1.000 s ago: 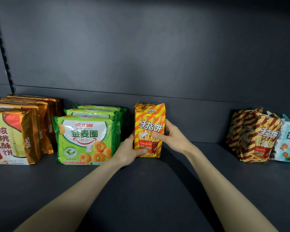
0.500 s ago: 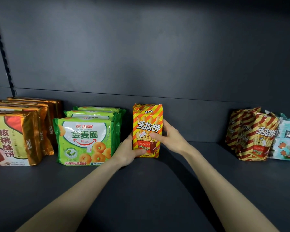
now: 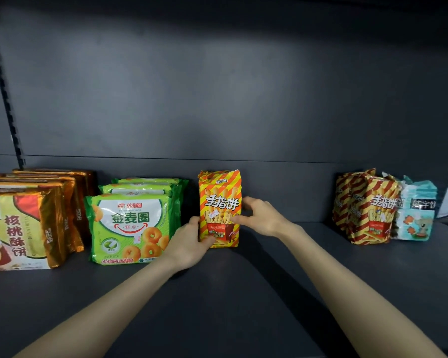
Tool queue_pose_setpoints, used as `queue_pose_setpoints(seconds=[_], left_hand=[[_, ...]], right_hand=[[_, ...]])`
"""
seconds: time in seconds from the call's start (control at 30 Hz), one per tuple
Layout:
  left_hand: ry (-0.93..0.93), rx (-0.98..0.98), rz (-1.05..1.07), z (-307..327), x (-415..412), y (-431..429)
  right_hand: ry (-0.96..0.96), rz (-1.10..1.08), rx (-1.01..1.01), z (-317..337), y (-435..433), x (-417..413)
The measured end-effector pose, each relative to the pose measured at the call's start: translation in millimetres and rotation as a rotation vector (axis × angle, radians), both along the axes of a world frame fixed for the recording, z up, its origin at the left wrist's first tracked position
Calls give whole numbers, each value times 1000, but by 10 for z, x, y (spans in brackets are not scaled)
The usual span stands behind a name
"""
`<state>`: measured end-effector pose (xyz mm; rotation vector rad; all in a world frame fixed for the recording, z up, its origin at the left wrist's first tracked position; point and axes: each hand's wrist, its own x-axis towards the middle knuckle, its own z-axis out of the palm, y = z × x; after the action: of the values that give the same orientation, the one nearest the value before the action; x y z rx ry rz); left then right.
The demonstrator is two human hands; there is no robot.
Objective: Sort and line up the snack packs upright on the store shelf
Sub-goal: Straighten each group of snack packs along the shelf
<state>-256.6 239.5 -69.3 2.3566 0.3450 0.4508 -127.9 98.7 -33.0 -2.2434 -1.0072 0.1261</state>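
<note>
Finger-biscuit pack (image 3: 219,195), striped orange and yellow, is held upright on the dark shelf (image 3: 230,301) between both hands. Its lower left corner is gripped by the left hand (image 3: 189,241), with the thumb laid across the front. Its right edge is pinched at mid-height by the right hand (image 3: 263,215), whose fingers seem to be curled behind it, mostly hidden. Just beside the left hand, green ring-biscuit packs (image 3: 130,220) are stood in a row, with gold walnut-cookie packs (image 3: 23,223) beyond them. Well apart to the right, striped finger-biscuit packs (image 3: 367,210) and pale blue packs (image 3: 417,215) are leaned together.
</note>
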Motion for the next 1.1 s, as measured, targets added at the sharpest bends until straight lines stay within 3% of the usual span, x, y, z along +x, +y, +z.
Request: queue_pose_setpoints(seconds=[0.2,0.63,0.87,1.1], left_hand=[[53,249,68,72,-183,-70],[-36,537,-99,597,454,-1030],[-52,642,-102,825,940,-1839],[-47,588,-82,760,1300,-2491]], right_hand=[[-136,-105,-133,56,-321,13],[-354,-254,-247,515,-1607,288],[-488,-286,-270,765,-2500,567],[-469,-277,-236,794,-3180,874]])
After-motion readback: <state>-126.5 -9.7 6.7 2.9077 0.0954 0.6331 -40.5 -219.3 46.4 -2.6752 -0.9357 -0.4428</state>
